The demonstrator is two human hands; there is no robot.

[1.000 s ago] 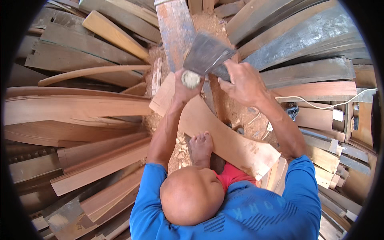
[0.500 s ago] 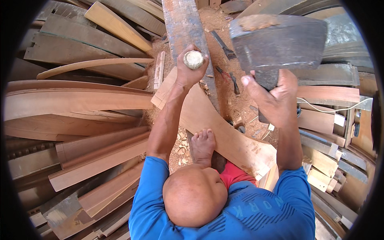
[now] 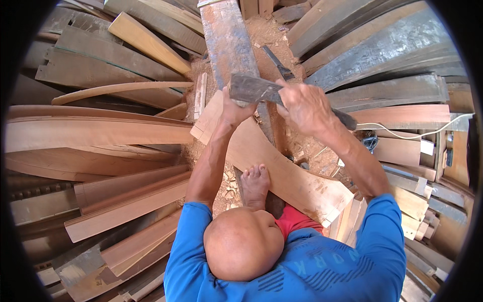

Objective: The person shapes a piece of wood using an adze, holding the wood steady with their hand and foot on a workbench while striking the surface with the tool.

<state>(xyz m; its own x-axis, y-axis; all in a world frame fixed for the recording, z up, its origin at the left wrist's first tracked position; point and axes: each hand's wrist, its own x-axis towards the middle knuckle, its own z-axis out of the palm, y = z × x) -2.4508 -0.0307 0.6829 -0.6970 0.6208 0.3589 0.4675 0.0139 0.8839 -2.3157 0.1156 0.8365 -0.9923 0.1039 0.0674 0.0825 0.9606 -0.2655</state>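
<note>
My left hand (image 3: 232, 112) is wrapped round the upright handle of a chisel (image 3: 242, 103). Its blade is out of sight below the fist. A dark wooden mallet (image 3: 254, 89) is in my right hand (image 3: 308, 106), gripped by its short handle. The mallet head lies over the top of the chisel handle and hides most of it. Under both hands a curved, pale wooden board (image 3: 276, 163) rests slantwise across a long, worn plank (image 3: 229, 45). My bare foot (image 3: 255, 185) presses on the board's near edge.
Stacked boards crowd the left (image 3: 100, 133) and the right (image 3: 387, 93). A dark flat-bladed tool (image 3: 276, 61) lies on the floor beyond the mallet. Wood chips (image 3: 231, 194) litter the floor by my foot. A white cable (image 3: 402, 135) runs over the right-hand boards.
My right hand has swung the mallet from the raised position at the right down and leftward onto the chisel's end. My left hand keeps its grip in nearly the same place.
</note>
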